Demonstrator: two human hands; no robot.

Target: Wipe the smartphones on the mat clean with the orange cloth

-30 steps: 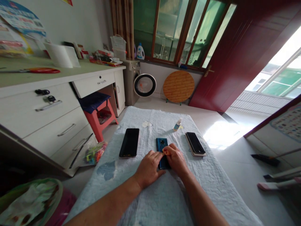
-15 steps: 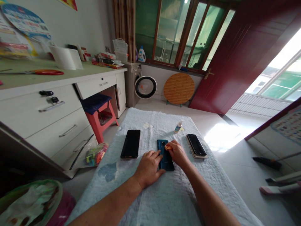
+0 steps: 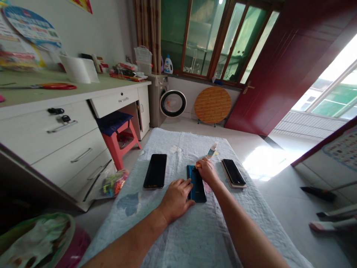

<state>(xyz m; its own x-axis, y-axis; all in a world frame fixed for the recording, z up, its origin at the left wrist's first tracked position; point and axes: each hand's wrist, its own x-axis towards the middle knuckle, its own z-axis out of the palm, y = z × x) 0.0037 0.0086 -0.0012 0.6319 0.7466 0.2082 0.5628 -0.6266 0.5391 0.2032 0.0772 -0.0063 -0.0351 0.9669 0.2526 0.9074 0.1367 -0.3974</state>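
Blue phone (image 3: 198, 190) lies back up on the cloth (image 3: 184, 242), mid-table, between the two hands, camera end away from the person. Left hand (image 3: 176, 197) rests along its left edge: fingertips on the back, fingers close together, thumb spread away near the bottom corner. Right hand (image 3: 206, 171) is at the far end by the camera, fingers pinched on an orange wad (image 3: 198, 165); material unclear. Wad sits at the phone's top, partly hidden by the fingers.

Black phone (image 3: 155, 171) flat to the left, screen up, apart from the left hand. Right side: another phone (image 3: 234, 172), screen up, on top of a pale flat item (image 3: 238, 186), can't tell what. Small spray bottle (image 3: 212, 150) upright just beyond the right hand. Further back: red stool (image 3: 120, 149) by the desk, washer (image 3: 156, 102) with its round door open, red door (image 3: 259, 74).
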